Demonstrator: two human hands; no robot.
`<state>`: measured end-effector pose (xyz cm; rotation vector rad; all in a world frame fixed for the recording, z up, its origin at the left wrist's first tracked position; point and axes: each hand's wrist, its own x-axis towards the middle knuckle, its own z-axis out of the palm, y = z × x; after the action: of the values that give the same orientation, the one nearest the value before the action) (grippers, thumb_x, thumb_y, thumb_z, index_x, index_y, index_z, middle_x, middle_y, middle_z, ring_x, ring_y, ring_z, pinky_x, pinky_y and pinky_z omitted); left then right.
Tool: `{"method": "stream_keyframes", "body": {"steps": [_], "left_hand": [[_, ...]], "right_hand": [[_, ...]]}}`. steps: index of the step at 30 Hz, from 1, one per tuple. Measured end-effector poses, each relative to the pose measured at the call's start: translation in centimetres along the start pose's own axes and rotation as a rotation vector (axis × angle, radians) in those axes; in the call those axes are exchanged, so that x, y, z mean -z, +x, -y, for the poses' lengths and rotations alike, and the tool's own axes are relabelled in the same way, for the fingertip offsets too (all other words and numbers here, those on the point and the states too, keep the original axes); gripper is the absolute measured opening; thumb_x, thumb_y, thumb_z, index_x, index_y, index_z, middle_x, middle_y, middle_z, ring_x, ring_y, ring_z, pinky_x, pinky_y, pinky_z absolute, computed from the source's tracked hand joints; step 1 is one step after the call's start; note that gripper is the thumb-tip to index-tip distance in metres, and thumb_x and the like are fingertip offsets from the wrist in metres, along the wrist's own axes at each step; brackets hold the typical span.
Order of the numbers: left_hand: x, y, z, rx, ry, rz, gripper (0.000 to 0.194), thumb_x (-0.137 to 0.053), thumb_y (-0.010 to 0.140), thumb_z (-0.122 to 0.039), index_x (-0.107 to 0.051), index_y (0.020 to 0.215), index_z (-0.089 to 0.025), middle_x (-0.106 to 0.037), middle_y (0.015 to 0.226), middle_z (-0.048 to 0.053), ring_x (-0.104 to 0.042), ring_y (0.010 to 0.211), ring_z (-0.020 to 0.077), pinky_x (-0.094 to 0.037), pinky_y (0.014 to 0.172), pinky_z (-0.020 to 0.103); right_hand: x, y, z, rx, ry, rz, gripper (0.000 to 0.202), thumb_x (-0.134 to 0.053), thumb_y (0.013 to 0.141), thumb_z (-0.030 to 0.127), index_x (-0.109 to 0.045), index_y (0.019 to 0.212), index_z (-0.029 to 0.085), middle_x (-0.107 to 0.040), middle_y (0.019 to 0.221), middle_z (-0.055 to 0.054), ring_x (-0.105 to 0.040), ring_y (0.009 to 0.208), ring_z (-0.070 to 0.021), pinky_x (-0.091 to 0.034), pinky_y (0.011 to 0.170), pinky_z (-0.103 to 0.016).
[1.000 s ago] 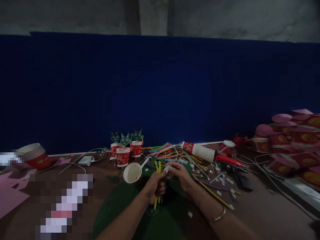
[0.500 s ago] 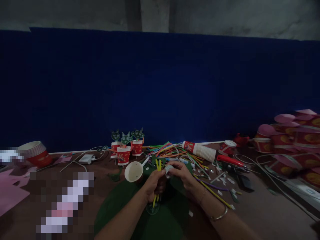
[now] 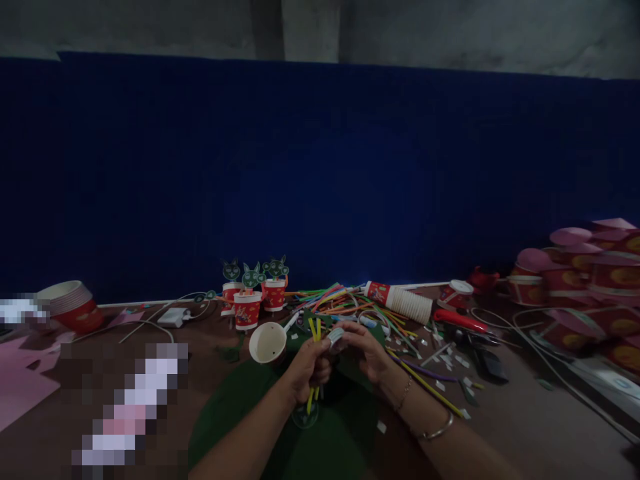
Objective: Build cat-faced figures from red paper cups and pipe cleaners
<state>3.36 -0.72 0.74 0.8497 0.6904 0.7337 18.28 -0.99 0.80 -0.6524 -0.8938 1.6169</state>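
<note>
My left hand point(image 3: 310, 370) is closed around several thin yellow pipe cleaners point(image 3: 312, 399), whose ends stick out above and below the fist. Just under it lies a small round dark-green cutout point(image 3: 305, 417) with a pale outline. In the fingers of my right hand point(image 3: 365, 350) is a small whitish roll that looks like tape point(image 3: 336, 337), held against the left thumb. A white-lined paper cup point(image 3: 267, 343) lies tipped with its mouth towards me, left of the hands. Beneath both hands spreads a dark green sheet point(image 3: 240, 427).
Red paper cups point(image 3: 247, 311) with green animal faces stand at the back. Beside them are a pile of coloured pipe cleaners point(image 3: 335, 303) and a lying cup stack point(image 3: 407, 303). A red-handled tool point(image 3: 460, 321), white scraps point(image 3: 447, 363) and cables are right; another cup stack point(image 3: 73, 307) is left.
The right fingers have opened out a little and turned around the whitish roll, which now shows more of its side. My left hand keeps hold of the yellow pipe cleaners, tilted very slightly.
</note>
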Motion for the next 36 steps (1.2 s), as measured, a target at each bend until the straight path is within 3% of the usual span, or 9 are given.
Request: {"method": "stream_keyframes", "body": {"steps": [5,14,36], "left_hand": [[0.07,0.04,0.1,0.002,0.018,-0.029,0.031,-0.062,0.065,-0.042,-0.042,0.07,-0.019,-0.025,0.042,-0.014,-0.011,0.033,0.0011,-0.006,0.034,0.015],[-0.29,-0.1,-0.14,-0.016,0.015,0.004,0.026,-0.06,0.063,-0.037,-0.042,0.069,-0.02,-0.02,0.039,-0.015,-0.009,0.032,0.0016,-0.005,0.033,0.016],[-0.18,-0.04,0.13,-0.033,0.044,-0.037,0.031,-0.063,0.064,-0.044,-0.046,0.069,-0.018,-0.023,0.039,-0.014,-0.011,0.031,0.0006,-0.006,0.033,0.016]], "right_hand": [[-0.19,-0.18,0.2,0.015,-0.04,0.018,0.02,-0.075,0.059,0.023,-0.068,0.077,0.017,-0.064,0.068,0.0,-0.056,0.062,-0.012,-0.042,0.062,-0.023],[-0.18,-0.17,0.01,-0.008,0.002,-0.017,0.021,-0.075,0.057,0.026,-0.068,0.075,0.018,-0.062,0.066,-0.001,-0.054,0.06,-0.0128,-0.042,0.06,-0.024],[0.35,-0.13,-0.25,-0.016,0.006,0.053,0.022,-0.074,0.06,0.024,-0.069,0.079,0.017,-0.065,0.069,-0.001,-0.058,0.062,-0.0121,-0.043,0.063,-0.023]]}}
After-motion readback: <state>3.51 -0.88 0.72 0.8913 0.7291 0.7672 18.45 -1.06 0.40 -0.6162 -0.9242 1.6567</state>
